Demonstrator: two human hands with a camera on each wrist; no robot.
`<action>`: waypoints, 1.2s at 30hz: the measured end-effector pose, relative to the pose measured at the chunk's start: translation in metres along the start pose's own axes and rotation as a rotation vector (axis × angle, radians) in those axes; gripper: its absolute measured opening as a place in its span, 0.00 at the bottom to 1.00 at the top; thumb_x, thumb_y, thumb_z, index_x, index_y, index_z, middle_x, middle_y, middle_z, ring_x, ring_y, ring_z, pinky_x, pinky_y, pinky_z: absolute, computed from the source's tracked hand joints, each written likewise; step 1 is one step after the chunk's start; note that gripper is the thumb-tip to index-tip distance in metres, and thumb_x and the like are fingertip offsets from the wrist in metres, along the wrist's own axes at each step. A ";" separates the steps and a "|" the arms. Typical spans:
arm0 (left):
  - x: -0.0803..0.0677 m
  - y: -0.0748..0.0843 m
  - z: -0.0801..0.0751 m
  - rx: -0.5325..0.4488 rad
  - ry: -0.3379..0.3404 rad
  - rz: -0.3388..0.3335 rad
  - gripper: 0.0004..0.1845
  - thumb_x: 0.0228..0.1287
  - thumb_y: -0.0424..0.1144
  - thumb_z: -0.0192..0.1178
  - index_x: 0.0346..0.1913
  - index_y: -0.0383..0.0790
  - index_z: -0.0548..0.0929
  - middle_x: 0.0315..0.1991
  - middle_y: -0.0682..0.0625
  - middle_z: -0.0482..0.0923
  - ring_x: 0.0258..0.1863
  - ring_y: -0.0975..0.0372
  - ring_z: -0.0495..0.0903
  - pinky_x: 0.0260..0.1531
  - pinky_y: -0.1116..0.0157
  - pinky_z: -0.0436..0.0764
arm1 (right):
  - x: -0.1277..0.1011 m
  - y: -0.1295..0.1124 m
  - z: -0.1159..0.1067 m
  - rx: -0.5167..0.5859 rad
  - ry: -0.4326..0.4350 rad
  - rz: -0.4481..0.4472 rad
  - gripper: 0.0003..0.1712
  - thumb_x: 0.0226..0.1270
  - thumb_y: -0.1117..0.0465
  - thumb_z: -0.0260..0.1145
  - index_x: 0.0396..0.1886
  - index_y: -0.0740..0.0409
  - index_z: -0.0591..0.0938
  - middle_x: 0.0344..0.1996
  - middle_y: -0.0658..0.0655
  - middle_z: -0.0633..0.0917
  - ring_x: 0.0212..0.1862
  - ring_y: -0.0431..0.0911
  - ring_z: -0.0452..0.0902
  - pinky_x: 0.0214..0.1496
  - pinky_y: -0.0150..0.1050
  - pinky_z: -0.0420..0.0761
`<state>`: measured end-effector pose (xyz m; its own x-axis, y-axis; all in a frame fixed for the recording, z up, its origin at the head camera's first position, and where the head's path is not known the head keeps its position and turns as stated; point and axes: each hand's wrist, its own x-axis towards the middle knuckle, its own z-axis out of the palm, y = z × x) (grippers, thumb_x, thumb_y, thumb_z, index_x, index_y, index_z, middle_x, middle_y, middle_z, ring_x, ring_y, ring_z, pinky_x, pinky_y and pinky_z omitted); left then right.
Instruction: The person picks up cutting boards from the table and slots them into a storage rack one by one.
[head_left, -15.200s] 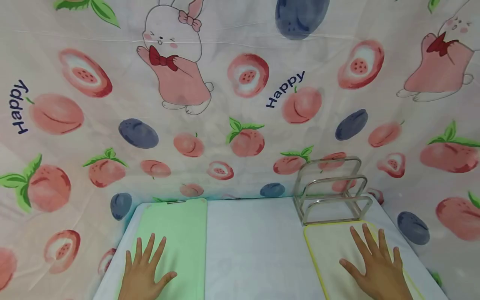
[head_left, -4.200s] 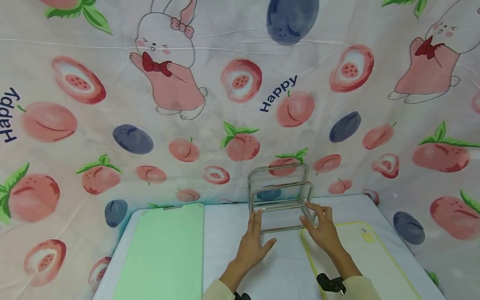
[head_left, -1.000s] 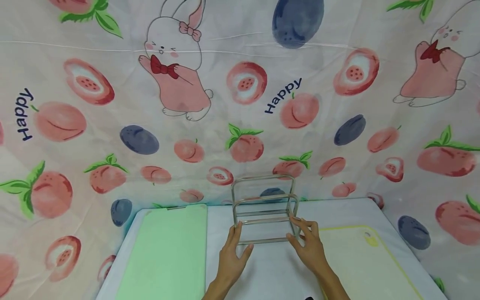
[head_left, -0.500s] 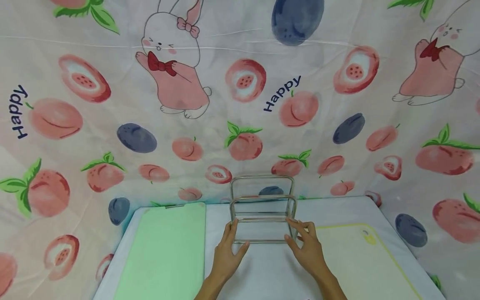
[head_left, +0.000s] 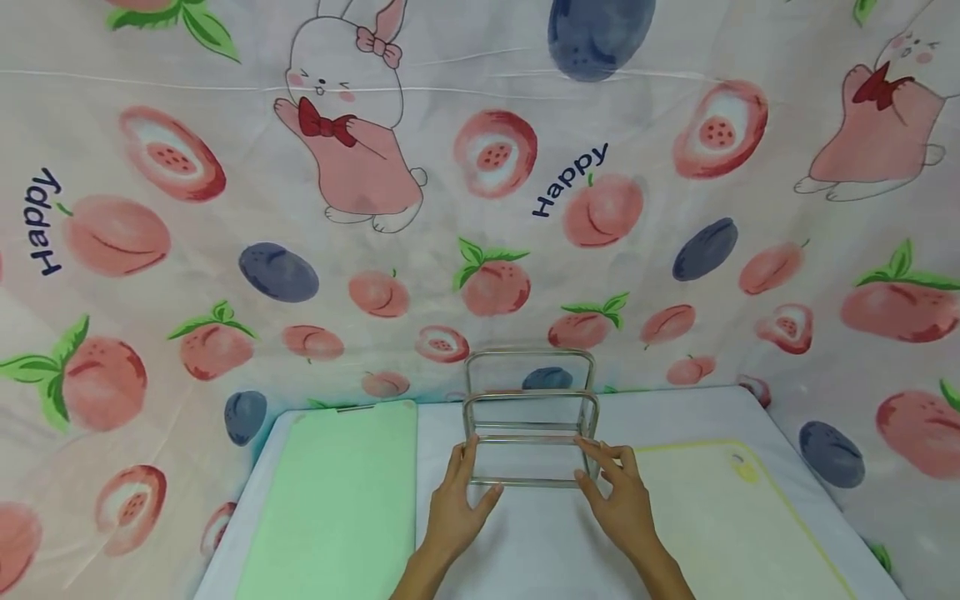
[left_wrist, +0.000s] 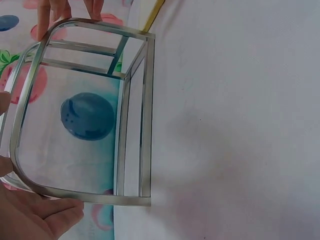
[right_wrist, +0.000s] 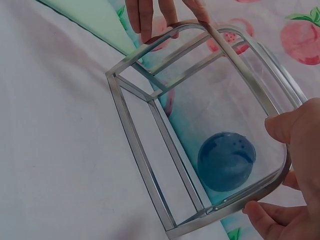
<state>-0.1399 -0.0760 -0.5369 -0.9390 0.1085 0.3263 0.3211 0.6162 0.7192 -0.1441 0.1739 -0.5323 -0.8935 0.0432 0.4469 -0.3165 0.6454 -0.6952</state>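
A silver metal rack (head_left: 525, 439) with several upright loops stands on the white cloth between two cutting boards. My left hand (head_left: 453, 512) grips its left side near the front loop. On the opposite side my right hand (head_left: 618, 508) holds the rack, thumb toward the front. In the left wrist view, the left hand's fingers (left_wrist: 60, 212) lie along the outer side bar of the rack (left_wrist: 146, 120). The right wrist view has the right thumb (right_wrist: 282, 125) against the loop and fingertips under the side bar. Nothing stands in the rack's slots.
Left of the rack lies a green cutting board (head_left: 337, 500). A pale cutting board with a yellow edge (head_left: 720, 525) lies to the right. Behind the table hangs a curtain (head_left: 420, 275) printed with fruit and rabbits.
Earlier both hands lay spread over the boards and the rack stood behind the pale board. Both hands have since taken hold of it and brought it left to the middle. The last half second shows hardly any movement.
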 end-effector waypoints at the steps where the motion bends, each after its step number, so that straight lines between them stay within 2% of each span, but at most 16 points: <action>1: -0.001 0.001 0.000 0.004 -0.002 0.000 0.40 0.65 0.52 0.60 0.74 0.42 0.56 0.67 0.31 0.60 0.38 0.41 0.81 0.34 0.45 0.80 | 0.000 0.001 0.000 -0.003 0.004 -0.004 0.28 0.58 0.63 0.72 0.60 0.45 0.79 0.43 0.54 0.70 0.56 0.61 0.75 0.43 0.52 0.82; 4: -0.003 0.002 0.002 0.000 -0.013 -0.010 0.41 0.65 0.52 0.60 0.75 0.43 0.55 0.68 0.31 0.59 0.34 0.44 0.81 0.31 0.47 0.81 | -0.001 0.003 -0.001 -0.010 0.014 -0.013 0.29 0.57 0.64 0.73 0.59 0.44 0.80 0.42 0.54 0.70 0.57 0.59 0.74 0.43 0.52 0.81; 11: -0.008 0.005 0.006 0.016 -0.008 -0.006 0.40 0.66 0.55 0.58 0.75 0.47 0.54 0.67 0.29 0.59 0.37 0.40 0.81 0.32 0.44 0.80 | 0.000 0.005 -0.005 0.011 -0.002 -0.015 0.29 0.57 0.65 0.73 0.60 0.47 0.79 0.44 0.56 0.70 0.60 0.61 0.71 0.44 0.53 0.81; 14: -0.014 0.008 0.007 0.019 -0.013 -0.010 0.41 0.65 0.55 0.58 0.75 0.45 0.54 0.66 0.26 0.58 0.40 0.36 0.80 0.31 0.43 0.80 | 0.001 0.005 -0.007 0.032 -0.015 -0.001 0.28 0.58 0.65 0.72 0.59 0.50 0.79 0.45 0.56 0.69 0.61 0.63 0.69 0.46 0.53 0.80; 18: -0.018 0.011 0.008 0.042 -0.008 -0.020 0.41 0.65 0.56 0.58 0.75 0.44 0.54 0.67 0.27 0.57 0.39 0.37 0.80 0.30 0.45 0.80 | 0.000 0.007 -0.007 0.045 -0.033 0.015 0.27 0.59 0.63 0.72 0.59 0.51 0.79 0.46 0.56 0.69 0.62 0.63 0.68 0.47 0.53 0.80; 22: -0.019 0.012 0.008 0.037 -0.003 -0.012 0.42 0.66 0.56 0.57 0.75 0.43 0.53 0.68 0.27 0.56 0.38 0.38 0.81 0.30 0.46 0.80 | 0.000 0.008 -0.005 0.055 -0.036 0.009 0.27 0.59 0.63 0.71 0.60 0.51 0.78 0.46 0.56 0.68 0.62 0.64 0.68 0.45 0.52 0.81; 26: -0.020 0.012 0.009 0.018 -0.015 0.000 0.43 0.66 0.55 0.57 0.75 0.41 0.52 0.68 0.26 0.54 0.41 0.38 0.80 0.30 0.48 0.81 | 0.000 0.008 -0.004 0.072 -0.039 0.013 0.28 0.60 0.64 0.71 0.61 0.51 0.77 0.47 0.57 0.67 0.63 0.64 0.66 0.45 0.53 0.81; 31: -0.020 0.010 0.010 0.020 -0.030 -0.006 0.44 0.66 0.56 0.57 0.76 0.44 0.49 0.69 0.26 0.52 0.39 0.39 0.81 0.27 0.52 0.80 | -0.001 0.007 -0.003 0.077 -0.050 0.031 0.29 0.60 0.63 0.70 0.62 0.51 0.76 0.49 0.57 0.67 0.63 0.65 0.65 0.46 0.53 0.80; 36: -0.019 0.007 0.009 0.039 -0.026 -0.007 0.44 0.65 0.52 0.60 0.76 0.47 0.48 0.69 0.27 0.52 0.40 0.39 0.80 0.28 0.51 0.80 | -0.002 0.003 -0.003 0.069 -0.052 0.031 0.28 0.61 0.62 0.70 0.62 0.52 0.76 0.48 0.57 0.67 0.63 0.65 0.65 0.46 0.52 0.80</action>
<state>-0.1212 -0.0665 -0.5431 -0.9442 0.1241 0.3050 0.3101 0.6466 0.6970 -0.1426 0.1784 -0.5336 -0.9180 0.0219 0.3960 -0.3077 0.5904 -0.7461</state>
